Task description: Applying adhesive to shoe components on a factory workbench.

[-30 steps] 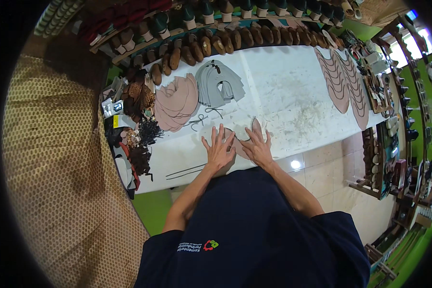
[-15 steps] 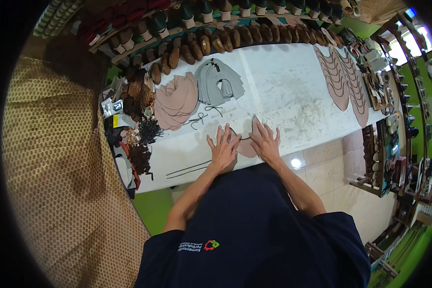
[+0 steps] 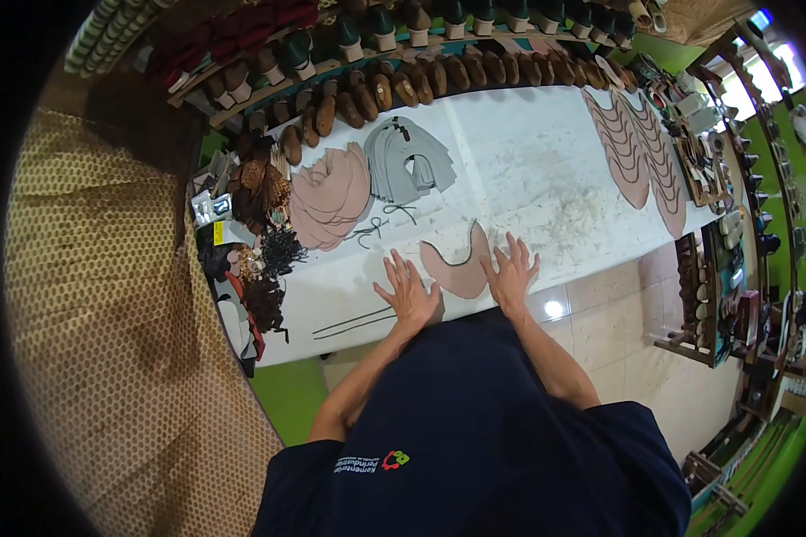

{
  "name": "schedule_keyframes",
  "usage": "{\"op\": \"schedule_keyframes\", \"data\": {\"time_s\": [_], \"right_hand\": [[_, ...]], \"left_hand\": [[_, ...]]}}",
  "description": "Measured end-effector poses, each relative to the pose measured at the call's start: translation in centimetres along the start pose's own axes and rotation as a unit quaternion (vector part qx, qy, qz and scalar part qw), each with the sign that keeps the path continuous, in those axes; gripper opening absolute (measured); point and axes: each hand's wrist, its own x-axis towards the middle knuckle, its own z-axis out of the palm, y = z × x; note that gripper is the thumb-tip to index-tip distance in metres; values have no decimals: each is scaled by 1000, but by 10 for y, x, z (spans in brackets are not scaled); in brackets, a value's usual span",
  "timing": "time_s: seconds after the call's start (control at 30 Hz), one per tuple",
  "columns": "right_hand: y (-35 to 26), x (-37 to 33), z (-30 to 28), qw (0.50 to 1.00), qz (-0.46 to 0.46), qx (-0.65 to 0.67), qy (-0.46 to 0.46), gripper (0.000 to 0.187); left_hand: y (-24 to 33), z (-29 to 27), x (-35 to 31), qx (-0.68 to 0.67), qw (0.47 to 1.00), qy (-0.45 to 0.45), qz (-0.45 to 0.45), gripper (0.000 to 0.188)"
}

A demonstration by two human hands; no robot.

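A curved pink shoe-upper piece [image 3: 459, 276] lies flat on the white table near its front edge, with a dark strip along its inner curve. My left hand [image 3: 409, 291] is just left of it, fingers spread over the table. To its right, my right hand [image 3: 510, 273] has its fingers spread too, the inner side at the piece's right edge. Neither hand grips anything. Two thin dark strips [image 3: 354, 325] lie left of my left hand. Beyond it are small dark cord loops [image 3: 367, 234], a fan of pink pieces [image 3: 331, 197] and a stack of grey pieces [image 3: 403, 179].
Overlapping pink pieces with dark curved edges [image 3: 620, 157] lie at the table's right end. Brown shoe lasts [image 3: 403, 88] line the back edge, below a shelf of heeled shoes. Dark trimmings and materials [image 3: 264, 300] crowd the left end. Racks [image 3: 707, 295] stand at right.
Both hands have drawn apart off the curved pink piece, the left going left and the right going right. More of the piece now shows.
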Motion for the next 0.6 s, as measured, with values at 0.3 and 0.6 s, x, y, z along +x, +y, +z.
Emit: {"op": "schedule_keyframes", "data": {"time_s": [0.3,0.6], "right_hand": [[-8,9,1,998,54,30,2,32],[-6,19,4,999,42,34,3,23]], "left_hand": [[11,18,2,-90,995,32,-27,41],[9,26,18,-190,964,135,-124,18]]}}
